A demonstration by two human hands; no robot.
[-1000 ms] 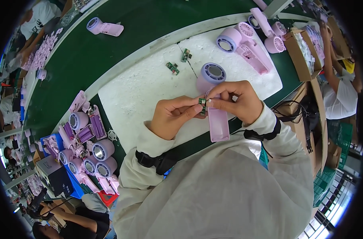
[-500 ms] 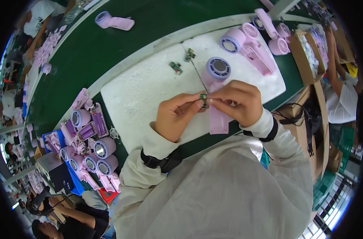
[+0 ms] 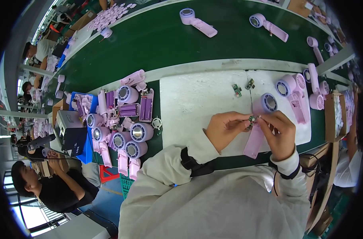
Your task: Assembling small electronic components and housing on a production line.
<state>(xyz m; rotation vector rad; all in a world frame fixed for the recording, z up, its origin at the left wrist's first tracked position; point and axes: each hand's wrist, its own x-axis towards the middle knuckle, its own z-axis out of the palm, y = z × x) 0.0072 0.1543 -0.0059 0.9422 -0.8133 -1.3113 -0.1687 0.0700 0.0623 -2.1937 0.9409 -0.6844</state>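
Pinched between the thumb and forefinger of my left hand (image 3: 228,130) is a small green circuit board (image 3: 251,119). My right hand (image 3: 280,134) is closed too, its fingertips at the board's right edge. A tiny pale bit shows at those fingertips, too small to name. Beneath both hands lies a pink handheld fan (image 3: 266,103) with a lilac ring round its head, its handle partly covered by my fingers. Two more green circuit boards, one (image 3: 237,90) left of the other (image 3: 250,84), rest on the white foam mat (image 3: 193,107) beyond my hands.
Left of the mat, pink fan parts (image 3: 129,109) are heaped beside a blue bin (image 3: 86,145). More fan bodies (image 3: 296,93) lie at the mat's right, near a cardboard box (image 3: 335,117). Fans (image 3: 203,27) lie on the green surface beyond a pale rail (image 3: 213,65). A co-worker (image 3: 62,187) sits at left.
The view has swung left, so the mat and my hands appear farther right and more of the left side shows. My left hand still pinches the board, with the right fingertips at its edge.
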